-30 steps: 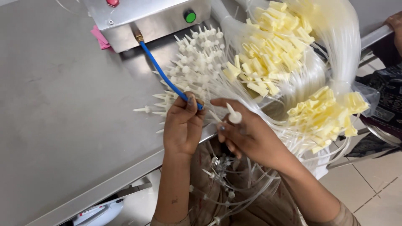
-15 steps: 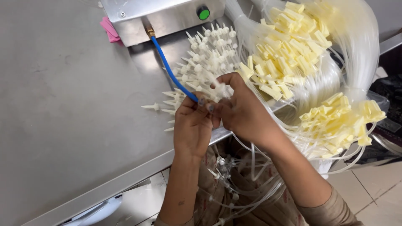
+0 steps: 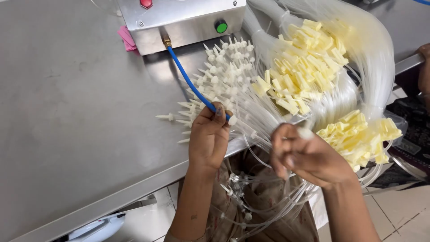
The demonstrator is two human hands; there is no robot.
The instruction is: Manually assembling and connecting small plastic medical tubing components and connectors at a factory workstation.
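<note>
Blue rubbery hose (image 3: 190, 83) clamped in left hand (image 3: 208, 139) fingers; right hand (image 3: 309, 157) fingers pinching clear tubing (image 3: 264, 134)

My right hand (image 3: 309, 157) is motion-blurred, so what its fingers pinch stays unclear. My left hand (image 3: 209, 136) hides the blue hose (image 3: 188, 80) end. The metal box (image 3: 179, 20) is cropped at the top.

Bright, even light; steel glare; slight blur.
</note>
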